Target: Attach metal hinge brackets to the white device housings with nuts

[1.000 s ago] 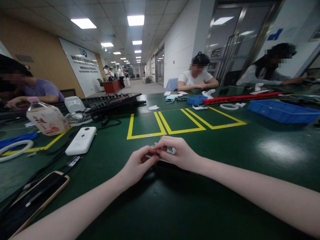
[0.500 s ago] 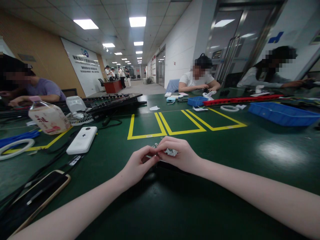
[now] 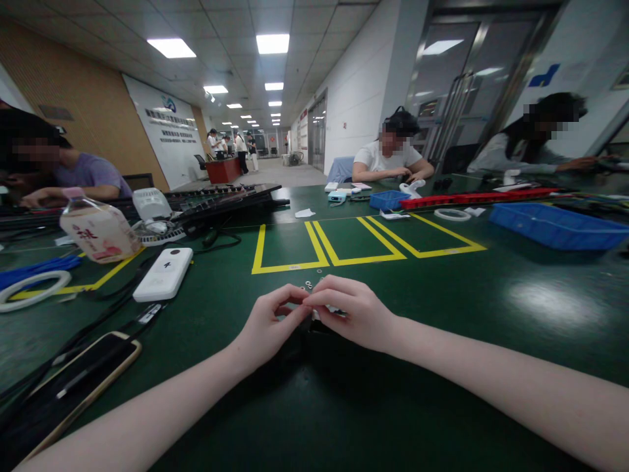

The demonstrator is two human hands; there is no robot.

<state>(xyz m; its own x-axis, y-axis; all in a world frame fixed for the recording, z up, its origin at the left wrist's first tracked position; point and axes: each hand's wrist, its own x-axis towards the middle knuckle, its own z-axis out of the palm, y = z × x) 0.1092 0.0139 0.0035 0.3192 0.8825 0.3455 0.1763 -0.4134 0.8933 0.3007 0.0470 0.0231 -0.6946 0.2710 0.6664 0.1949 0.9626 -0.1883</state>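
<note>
My left hand [image 3: 273, 322] and my right hand [image 3: 354, 310] meet at the fingertips over the green table [image 3: 442, 301]. Both are pinched closed, and whatever lies between the fingers is hidden or too small to name. Just beyond the fingertips lie several small shiny rings [image 3: 308, 284] that look like nuts or washers. Another small ring [image 3: 319, 271] rests a little farther off, near the yellow tape. Beneath my right hand a dark edge [image 3: 319, 326] with some pale, shiny bits shows in part; my fingers cover most of it.
Yellow tape [image 3: 363, 260] marks rectangles ahead. On the left are a white power bank [image 3: 164, 274], a phone [image 3: 73, 393], cables and a bottle [image 3: 101, 229]. A blue tray [image 3: 555, 226] stands at right. Co-workers [image 3: 393, 154] sit around the table.
My right hand's fingers have closed in and lowered slightly, covering more of the pale bits beneath. Both hands stay together at nearly the same place.
</note>
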